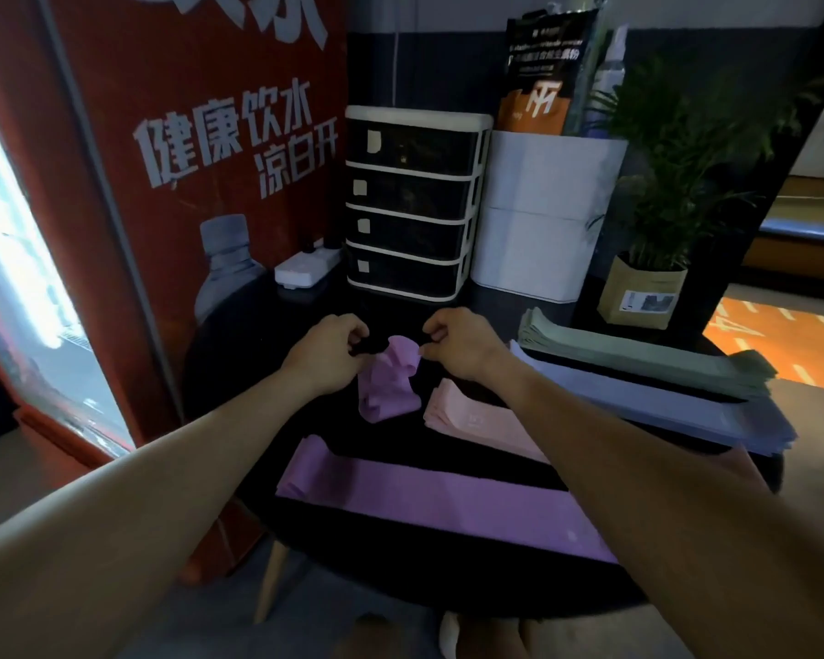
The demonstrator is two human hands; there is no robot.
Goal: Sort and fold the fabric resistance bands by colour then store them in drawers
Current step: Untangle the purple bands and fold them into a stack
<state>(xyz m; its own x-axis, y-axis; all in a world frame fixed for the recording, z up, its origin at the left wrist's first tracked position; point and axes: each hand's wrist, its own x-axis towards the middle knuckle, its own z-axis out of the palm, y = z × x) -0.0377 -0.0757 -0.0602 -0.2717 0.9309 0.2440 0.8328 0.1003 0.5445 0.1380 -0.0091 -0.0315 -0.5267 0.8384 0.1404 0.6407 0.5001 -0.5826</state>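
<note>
Nearest me a long purple band [429, 506] lies flat on the desk [448, 582]; at twelve o'clock both hands' grips, left hand [327, 354] and right hand [462, 342], pinch the bunched purple band [388, 382] by its top edge, which looks light, limp and best held at the corners.

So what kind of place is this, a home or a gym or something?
Probably a gym or fitness studio corner: stacks of fabric resistance bands on the round black table, a red drinking-water machine beside it, and a black-and-orange supplement-style pouch.
</note>
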